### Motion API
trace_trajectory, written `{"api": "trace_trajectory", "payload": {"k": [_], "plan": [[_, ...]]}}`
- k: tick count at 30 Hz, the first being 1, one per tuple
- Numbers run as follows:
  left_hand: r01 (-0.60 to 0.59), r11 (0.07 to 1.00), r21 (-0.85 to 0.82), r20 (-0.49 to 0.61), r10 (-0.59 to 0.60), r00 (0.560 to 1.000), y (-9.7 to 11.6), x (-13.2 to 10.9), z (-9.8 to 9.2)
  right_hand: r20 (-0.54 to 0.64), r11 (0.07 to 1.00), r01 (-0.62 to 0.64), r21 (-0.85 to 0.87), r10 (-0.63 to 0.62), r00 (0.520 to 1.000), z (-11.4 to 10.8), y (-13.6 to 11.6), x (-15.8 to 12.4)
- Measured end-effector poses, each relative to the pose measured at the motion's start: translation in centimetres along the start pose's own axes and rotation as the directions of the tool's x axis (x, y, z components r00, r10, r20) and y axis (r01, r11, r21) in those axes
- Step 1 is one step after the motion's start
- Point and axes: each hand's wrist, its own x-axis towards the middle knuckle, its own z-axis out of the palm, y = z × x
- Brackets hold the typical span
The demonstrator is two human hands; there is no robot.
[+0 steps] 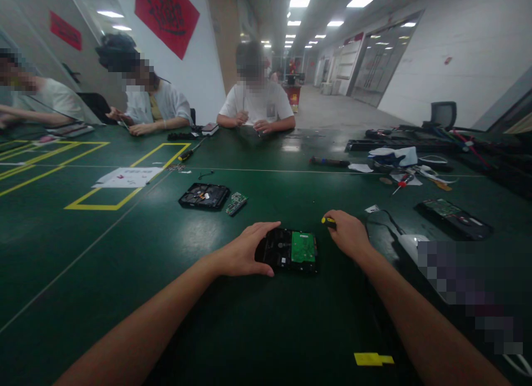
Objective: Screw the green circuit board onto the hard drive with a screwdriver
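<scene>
Stretching across most of the view is a big green table (124, 264), with three people sat along the far side. Closest to straight ahead is a person in a white T-shirt (257, 106), both hands up near the table edge. Next size down, the wearer's hands: left hand (245, 250) has thumb and fingers spread wide, clasping the left end of a black hard drive (285, 247) from its near and far edges. That drive's lying flat on the table, right between the two hands. Right hand (349, 235) is just off the drive's right side, fingers curled in and pinching a yellow-and-black handle; can't tell what's on the end of it. Two more drives are about, one further off to the left (203, 196), one well over to the right (455, 218). Smaller again: a loose circuit board (236, 203) just beside the left one, then the yellow-and-black handle (329, 222) itself.
</scene>
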Motion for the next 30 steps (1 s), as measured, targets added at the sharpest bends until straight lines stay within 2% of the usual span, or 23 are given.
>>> {"api": "trace_trajectory", "payload": {"k": [5, 10, 14, 19, 22, 25, 27, 30], "plan": [[0.026, 0.998, 0.054, 0.013, -0.026, 1.000, 0.2, -0.2, 0.2, 0.015, 0.999, 0.003, -0.049, -0.002, 1.000, 0.1, -0.5, -0.4], [0.042, 0.989, 0.141, -0.080, -0.031, 0.996, 0.5, -0.2, 1.9, 0.061, 0.994, -0.013, -0.109, 0.020, 0.998, 0.1, -1.1, -0.7], [0.088, 0.976, 0.197, -0.143, -0.060, 0.988, 0.3, 0.2, 2.7, 0.058, 0.992, 0.015, -0.124, -0.008, 0.998, -0.3, -1.5, -0.8], [0.135, 0.973, 0.190, -0.174, -0.102, 0.979, -0.5, 0.3, 2.6, 0.004, 0.999, 0.043, -0.024, -0.043, 0.999, -0.9, -1.9, -1.1], [0.152, 0.969, 0.195, -0.216, -0.109, 0.970, -0.5, 0.0, 2.3, -0.015, 0.992, 0.105, 0.074, -0.104, 0.994, -1.2, -2.1, -1.3], [0.106, 0.967, 0.231, -0.263, -0.043, 0.964, 0.3, -0.4, 2.5, -0.055, 0.970, 0.181, 0.161, -0.174, 0.983, -1.1, -2.2, -1.5], [0.055, 0.969, 0.242, -0.309, 0.023, 0.951, 1.0, -0.7, 2.8, -0.104, 0.959, 0.196, 0.202, -0.178, 0.978, -1.0, -2.1, -1.5], [0.016, 0.971, 0.238, -0.427, 0.090, 0.900, 2.0, -0.8, 3.3, -0.145, 0.957, 0.192, 0.219, -0.162, 0.976, -0.6, -1.8, -1.4]]}}
